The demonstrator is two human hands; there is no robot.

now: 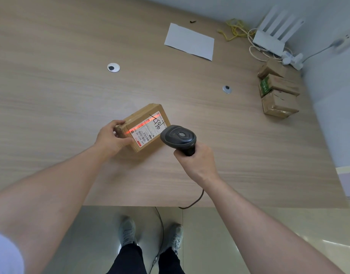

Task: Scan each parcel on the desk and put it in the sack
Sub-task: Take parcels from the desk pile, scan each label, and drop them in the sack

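Observation:
A brown cardboard parcel with a white shipping label lies on the wooden desk, near its front middle. My left hand grips the parcel's left end, thumb along its near side. My right hand grips the handle of a black barcode scanner, whose head hovers just right of the parcel. A red scan line runs across the label. Three more brown parcels sit stacked in a row at the desk's right edge. No sack is in view.
A white sheet of paper lies at the back. A white router, cables and a power strip crowd the back right corner. Two round cable grommets are set in the desktop. The scanner's cord drops over the front edge.

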